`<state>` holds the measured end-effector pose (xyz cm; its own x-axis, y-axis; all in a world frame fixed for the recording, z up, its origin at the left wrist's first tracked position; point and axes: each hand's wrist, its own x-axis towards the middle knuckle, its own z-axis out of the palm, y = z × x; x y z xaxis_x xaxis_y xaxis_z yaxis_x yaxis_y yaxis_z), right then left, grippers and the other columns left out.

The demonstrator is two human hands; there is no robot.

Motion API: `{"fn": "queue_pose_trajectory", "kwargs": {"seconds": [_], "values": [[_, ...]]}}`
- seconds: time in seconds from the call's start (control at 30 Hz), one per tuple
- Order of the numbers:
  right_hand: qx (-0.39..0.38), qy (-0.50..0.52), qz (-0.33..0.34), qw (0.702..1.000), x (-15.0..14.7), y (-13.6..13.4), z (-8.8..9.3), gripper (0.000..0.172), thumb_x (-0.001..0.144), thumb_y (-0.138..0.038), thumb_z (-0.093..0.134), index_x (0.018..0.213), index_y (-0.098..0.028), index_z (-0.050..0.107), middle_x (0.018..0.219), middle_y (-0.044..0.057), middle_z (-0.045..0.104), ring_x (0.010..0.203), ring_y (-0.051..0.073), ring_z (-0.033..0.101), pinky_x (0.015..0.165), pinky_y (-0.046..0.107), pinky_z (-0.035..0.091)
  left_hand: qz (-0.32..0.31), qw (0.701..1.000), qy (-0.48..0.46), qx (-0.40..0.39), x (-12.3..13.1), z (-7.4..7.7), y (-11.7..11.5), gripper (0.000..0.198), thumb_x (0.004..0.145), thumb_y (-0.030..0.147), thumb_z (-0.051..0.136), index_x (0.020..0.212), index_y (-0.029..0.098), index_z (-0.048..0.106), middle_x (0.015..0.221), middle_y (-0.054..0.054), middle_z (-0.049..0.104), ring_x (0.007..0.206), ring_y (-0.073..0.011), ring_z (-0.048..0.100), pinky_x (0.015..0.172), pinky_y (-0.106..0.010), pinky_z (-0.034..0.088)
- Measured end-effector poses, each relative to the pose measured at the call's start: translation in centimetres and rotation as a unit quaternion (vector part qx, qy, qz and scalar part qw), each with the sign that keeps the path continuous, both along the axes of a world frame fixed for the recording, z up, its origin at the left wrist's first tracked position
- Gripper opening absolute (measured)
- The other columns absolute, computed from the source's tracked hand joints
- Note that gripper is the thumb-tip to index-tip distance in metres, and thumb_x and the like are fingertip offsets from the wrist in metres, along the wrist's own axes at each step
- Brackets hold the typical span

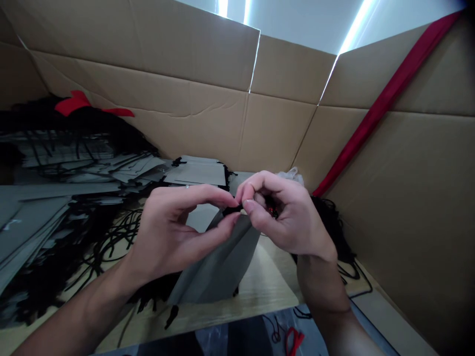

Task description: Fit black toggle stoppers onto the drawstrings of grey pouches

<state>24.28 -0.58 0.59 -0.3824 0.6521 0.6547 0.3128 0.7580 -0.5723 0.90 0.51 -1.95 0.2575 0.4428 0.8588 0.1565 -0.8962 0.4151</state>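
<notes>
A grey drawstring bag (218, 269) hangs upright from my fingers over the table, with dark cord ends at its lower corners. My left hand (178, 230) pinches a black cord (232, 210) at the bag's top corner between thumb and index finger. Close against it, my right hand (280, 210) is closed, its thumb and index fingertips pressed together on the same black cord. Something small with a reddish glint (272, 210) shows in the curl of the right hand; I cannot make out what it is. The fingertips hide part of the cord.
Piles of grey bags (29, 212) with black cords fill the left side. A smaller stack (196, 173) stands behind my hands. Cardboard walls (208, 109) enclose the table (270, 277). Black cords (330, 222) lie at the right. A red item (294, 341) is below the front edge.
</notes>
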Motion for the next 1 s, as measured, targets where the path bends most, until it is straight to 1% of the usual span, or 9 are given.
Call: {"fn": "queue_pose_trajectory", "kwargs": {"seconds": [0.13, 0.27, 0.37, 0.47, 0.57, 0.7, 0.83, 0.9, 1.0], "values": [[-0.034, 0.016, 0.018, 0.999, 0.1, 0.1, 0.1, 0.002, 0.105, -0.022, 0.074, 0.103, -0.021, 0.075, 0.094, 0.003, 0.073, 0.068, 0.012, 0.053, 0.055, 0.027, 0.041, -0.040, 0.999, -0.013, -0.027, 0.0, 0.3, 0.1, 0.022, 0.093, 0.018, 0.096, 0.110, 0.030, 0.088, 0.098, 0.002, 0.090, 0.079, -0.0153, 0.081, 0.075, -0.027, 0.067], [-0.058, 0.030, 0.036, 0.997, 0.4, 0.2, 0.0, 0.004, 0.108, -0.026, 0.075, 0.110, -0.022, 0.074, 0.075, -0.004, 0.057, 0.063, 0.013, 0.049, 0.055, 0.027, 0.040, -0.045, 0.998, -0.016, -0.040, 0.0, 0.5, 0.2, 0.019, 0.094, 0.018, 0.096, 0.109, 0.029, 0.089, 0.100, 0.001, 0.091, 0.081, -0.0163, 0.084, 0.077, -0.025, 0.069], [-0.031, 0.031, 0.056, 0.997, 0.5, 0.3, 0.0, 0.021, 0.103, -0.022, 0.082, 0.123, -0.023, 0.075, 0.078, -0.006, 0.056, 0.060, 0.010, 0.044, 0.055, 0.026, 0.041, -0.052, 0.997, -0.027, -0.059, 0.0, 0.6, 0.3, 0.020, 0.094, 0.022, 0.099, 0.110, 0.028, 0.088, 0.101, 0.000, 0.091, 0.084, -0.0175, 0.087, 0.079, -0.023, 0.071], [-0.015, 0.046, 0.090, 0.995, 0.5, 0.6, -0.1, 0.024, 0.100, -0.018, 0.088, 0.121, -0.024, 0.079, 0.079, -0.007, 0.057, 0.061, 0.009, 0.045, 0.055, 0.025, 0.039, -0.069, 0.994, -0.032, -0.082, 0.0, 0.9, 0.4, 0.027, 0.091, 0.026, 0.104, 0.108, 0.027, 0.083, 0.091, 0.002, 0.087, 0.078, -0.0161, 0.085, 0.072, -0.019, 0.068], [-0.031, 0.072, 0.099, 0.992, 0.5, 0.9, -0.3, 0.020, 0.098, -0.025, 0.096, 0.114, -0.023, 0.083, 0.072, -0.007, 0.054, 0.061, 0.010, 0.045, 0.054, 0.026, 0.036, -0.069, 0.994, -0.022, -0.081, 0.1, 1.3, 0.4, 0.026, 0.092, 0.028, 0.103, 0.103, 0.027, 0.079, 0.084, 0.004, 0.083, 0.073, -0.0148, 0.082, 0.064, -0.017, 0.063], [-0.045, 0.077, 0.075, 0.993, 0.6, 1.1, -0.5, 0.025, 0.096, -0.038, 0.100, 0.107, -0.022, 0.084, 0.071, -0.006, 0.059, 0.061, 0.011, 0.048, 0.053, 0.026, 0.037, -0.070, 0.993, -0.008, -0.095, 0.0, 1.6, 0.2, 0.022, 0.095, 0.027, 0.100, 0.103, 0.026, 0.080, 0.088, 0.002, 0.084, 0.077, -0.0165, 0.083, 0.066, -0.018, 0.066], [-0.031, 0.089, 0.055, 0.994, 0.8, 1.1, -0.5, 0.025, 0.094, -0.041, 0.101, 0.103, -0.023, 0.085, 0.077, -0.003, 0.067, 0.065, 0.013, 0.055, 0.055, 0.027, 0.041, -0.129, 0.980, 0.013, -0.154, -0.4, 1.9, 0.1, 0.019, 0.099, 0.020, 0.091, 0.113, 0.024, 0.079, 0.094, -0.002, 0.086, 0.080, -0.0171, 0.084, 0.068, -0.018, 0.068], [-0.024, 0.094, 0.048, 0.994, 0.9, 1.1, -0.5, 0.024, 0.095, -0.040, 0.100, 0.103, -0.023, 0.085, 0.082, -0.001, 0.071, 0.069, 0.014, 0.058, 0.057, 0.027, 0.042, -0.154, 0.968, 0.034, -0.194, -0.4, 2.1, 0.3, 0.015, 0.103, 0.019, 0.084, 0.117, 0.023, 0.080, 0.093, -0.003, 0.086, 0.075, -0.0156, 0.082, 0.062, -0.017, 0.064], [-0.009, 0.099, 0.048, 0.994, 1.1, 1.1, -0.5, 0.021, 0.095, -0.036, 0.100, 0.102, -0.024, 0.085, 0.085, -0.001, 0.073, 0.071, 0.014, 0.059, 0.059, 0.027, 0.044, -0.164, 0.961, 0.050, -0.217, -0.2, 2.2, 0.5, 0.008, 0.107, 0.018, 0.078, 0.108, 0.022, 0.085, 0.074, 0.001, 0.078, 0.063, -0.0134, 0.076, 0.050, -0.014, 0.053]]}}
